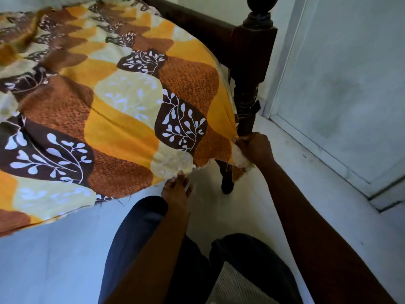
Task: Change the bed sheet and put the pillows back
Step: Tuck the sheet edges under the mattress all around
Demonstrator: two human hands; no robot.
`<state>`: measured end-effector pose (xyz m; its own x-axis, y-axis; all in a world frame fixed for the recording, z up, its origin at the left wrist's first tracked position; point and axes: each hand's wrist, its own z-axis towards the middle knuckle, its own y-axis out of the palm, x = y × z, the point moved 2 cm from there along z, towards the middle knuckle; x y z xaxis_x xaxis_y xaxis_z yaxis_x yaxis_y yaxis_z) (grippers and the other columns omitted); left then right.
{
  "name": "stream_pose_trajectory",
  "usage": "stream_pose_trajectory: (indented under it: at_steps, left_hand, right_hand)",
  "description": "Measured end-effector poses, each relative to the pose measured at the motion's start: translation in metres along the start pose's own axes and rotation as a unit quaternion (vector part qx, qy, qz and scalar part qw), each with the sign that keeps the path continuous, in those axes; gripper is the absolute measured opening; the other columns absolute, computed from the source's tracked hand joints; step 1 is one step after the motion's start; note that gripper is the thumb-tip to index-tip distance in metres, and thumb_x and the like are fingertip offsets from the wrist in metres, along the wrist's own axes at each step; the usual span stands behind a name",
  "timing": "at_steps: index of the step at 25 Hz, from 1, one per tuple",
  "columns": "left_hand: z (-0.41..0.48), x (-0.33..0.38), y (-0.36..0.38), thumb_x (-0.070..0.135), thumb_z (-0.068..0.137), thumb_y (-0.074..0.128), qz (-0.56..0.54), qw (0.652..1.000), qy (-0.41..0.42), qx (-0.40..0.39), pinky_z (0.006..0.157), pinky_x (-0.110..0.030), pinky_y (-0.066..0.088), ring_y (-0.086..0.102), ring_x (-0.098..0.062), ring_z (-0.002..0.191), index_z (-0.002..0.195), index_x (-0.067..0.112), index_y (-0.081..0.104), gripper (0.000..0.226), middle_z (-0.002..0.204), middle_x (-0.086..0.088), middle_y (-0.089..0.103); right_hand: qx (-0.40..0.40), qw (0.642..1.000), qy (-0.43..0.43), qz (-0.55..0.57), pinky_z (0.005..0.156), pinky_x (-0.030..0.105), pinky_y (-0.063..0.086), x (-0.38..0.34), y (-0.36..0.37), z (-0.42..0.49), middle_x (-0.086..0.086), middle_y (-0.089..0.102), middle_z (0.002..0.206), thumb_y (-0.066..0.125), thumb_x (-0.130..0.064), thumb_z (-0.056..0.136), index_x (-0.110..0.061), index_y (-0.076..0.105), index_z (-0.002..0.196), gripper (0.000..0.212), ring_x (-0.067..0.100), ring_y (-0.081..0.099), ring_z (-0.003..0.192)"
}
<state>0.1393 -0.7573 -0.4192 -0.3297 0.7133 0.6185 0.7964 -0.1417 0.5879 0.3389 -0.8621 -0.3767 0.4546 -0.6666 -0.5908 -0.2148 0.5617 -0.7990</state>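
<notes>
A bed sheet (122, 110) printed with orange, brown and yellow patches and white leaf sprigs covers the bed and hangs over its near corner. My right hand (255, 148) grips the bunched corner of the sheet beside the dark wooden bedpost (247, 102). My left hand (177, 191) pinches the sheet's lower hem a little to the left, below the corner. The mattress is hidden under the sheet. No pillows are in view.
A dark wooden footboard rail (192, 20) runs along the bed's far edge to the post. A pale wall and door frame (328, 106) stand close on the right. My legs in dark trousers (140, 238) stand on the light floor (230, 216).
</notes>
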Motion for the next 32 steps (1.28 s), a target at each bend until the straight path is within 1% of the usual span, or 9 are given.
stream_pose_trajectory:
  at_steps: [2,4,7,10,14,19,24,28,32]
  left_hand:
    - [-0.005,0.003,0.005,0.014,0.098,0.041,0.04,0.998,-0.04,0.015,0.061,-0.029,0.05,0.055,-0.017,0.073,0.091,0.007,0.056,0.018,0.073,-0.001,0.064]
    - [-0.022,0.004,0.012,0.021,0.095,0.051,0.088,0.99,-0.107,-0.004,0.052,-0.026,0.049,0.054,-0.016,0.059,0.077,0.008,0.054,0.022,0.067,-0.004,0.054]
    - [-0.048,0.022,0.035,0.02,0.095,0.047,0.083,0.99,-0.072,-0.087,0.045,-0.018,0.047,0.053,-0.009,0.044,0.071,0.011,0.052,0.027,0.056,-0.001,0.051]
    - [-0.055,0.047,0.069,0.015,0.096,0.047,0.009,0.99,0.016,-0.143,0.062,-0.021,0.057,0.067,-0.011,0.065,0.088,0.009,0.061,0.017,0.068,-0.002,0.068]
    - [-0.05,0.054,0.08,0.026,0.097,0.043,-0.06,0.986,-0.015,-0.155,0.086,-0.032,0.049,0.062,-0.02,0.095,0.094,0.007,0.058,0.025,0.101,-0.01,0.063]
    - [-0.057,0.052,0.088,0.041,0.097,0.033,-0.162,0.973,-0.013,-0.166,0.109,-0.039,0.033,0.046,-0.025,0.125,0.131,0.003,0.043,0.053,0.131,-0.014,0.05]
    - [-0.059,0.051,0.091,0.052,0.093,0.027,-0.224,0.956,-0.029,-0.187,0.111,-0.044,0.028,0.039,-0.026,0.133,0.138,0.002,0.037,0.068,0.14,-0.015,0.043]
    - [-0.057,0.051,0.099,0.048,0.091,0.032,-0.242,0.95,-0.05,-0.191,0.113,-0.047,0.025,0.04,-0.025,0.131,0.126,0.008,0.046,0.055,0.126,-0.008,0.05]
    - [-0.055,0.057,0.1,0.044,0.091,0.033,-0.241,0.948,-0.055,-0.201,0.112,-0.047,0.026,0.039,-0.025,0.133,0.128,0.006,0.046,0.055,0.139,-0.01,0.046]
  right_hand:
    - [0.01,1.0,0.008,0.017,0.061,0.023,0.032,-0.001,0.003,-0.001,0.016,0.066,0.099,0.058,-0.033,0.091,-0.003,0.068,0.105,0.035,0.025,0.061,0.087]
    - [0.036,0.999,0.006,0.028,0.067,0.021,0.03,-0.003,0.003,-0.004,0.014,0.063,0.104,0.059,-0.032,0.09,-0.002,0.066,0.107,0.035,0.023,0.058,0.09]
    - [0.056,0.996,0.021,0.065,0.058,0.018,0.026,-0.006,0.003,-0.011,0.014,0.062,0.099,0.062,-0.03,0.088,0.0,0.067,0.101,0.034,0.015,0.052,0.08]
    - [0.057,0.994,0.008,0.092,0.052,0.016,0.029,-0.011,0.0,-0.018,0.017,0.068,0.087,0.061,-0.025,0.089,0.001,0.072,0.09,0.028,0.01,0.049,0.065]
    - [0.067,0.993,0.004,0.096,0.057,0.015,0.031,-0.014,-0.006,-0.025,0.019,0.069,0.085,0.06,-0.021,0.09,0.003,0.072,0.09,0.027,0.028,0.061,0.075]
    - [0.135,0.974,0.018,0.183,0.056,0.001,0.035,-0.019,-0.009,-0.029,0.003,0.068,0.08,0.072,-0.018,0.079,-0.009,0.068,0.091,0.015,0.002,0.054,0.059]
    - [0.181,0.964,-0.002,0.194,0.06,0.0,0.035,-0.022,-0.008,-0.033,0.005,0.07,0.077,0.071,-0.017,0.08,-0.013,0.073,0.091,0.012,0.002,0.055,0.061]
    - [0.198,0.962,-0.03,0.188,0.064,0.0,0.032,-0.023,-0.011,-0.033,0.004,0.065,0.084,0.071,-0.017,0.08,-0.012,0.074,0.091,0.013,-0.002,0.049,0.066]
    - [0.161,0.965,0.009,0.208,0.063,-0.005,0.033,-0.029,-0.017,-0.028,0.003,0.067,0.085,0.067,-0.014,0.084,-0.008,0.073,0.098,0.016,-0.006,0.049,0.062]
